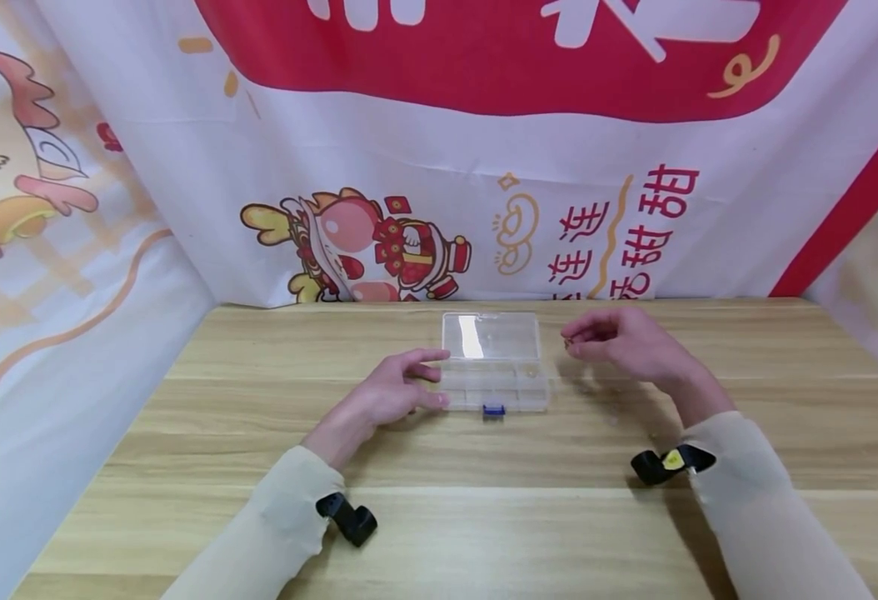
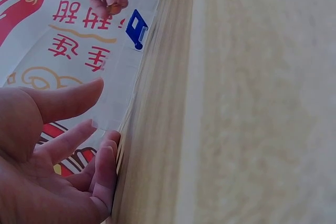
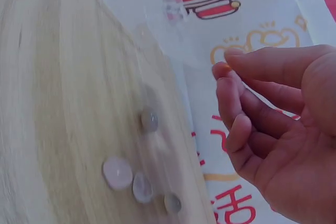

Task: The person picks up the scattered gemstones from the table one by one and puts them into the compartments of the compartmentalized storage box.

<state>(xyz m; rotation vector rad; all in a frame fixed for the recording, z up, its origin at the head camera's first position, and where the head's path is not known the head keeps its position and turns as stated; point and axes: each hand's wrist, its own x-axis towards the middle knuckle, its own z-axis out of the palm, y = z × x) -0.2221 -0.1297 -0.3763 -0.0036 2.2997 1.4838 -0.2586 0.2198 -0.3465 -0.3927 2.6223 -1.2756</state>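
Cream sleeves (image 1: 776, 517) extended over a wood-grain tabletop (image 1: 484, 542) toward a clear plastic compartment box (image 1: 521, 404), its lid (image 1: 510, 337) open so that the sections lay accessible. The left hand (image 1: 390, 389), thumb and fingers spread, touched the box's left end, apparently steadying it. Just off the right end, the right hand (image 1: 637, 346) pinched a small amber-coloured piece (image 1: 566, 342) at the fingertips, a grip suited to its size, with polished stones (image 3: 117, 173) nearby.
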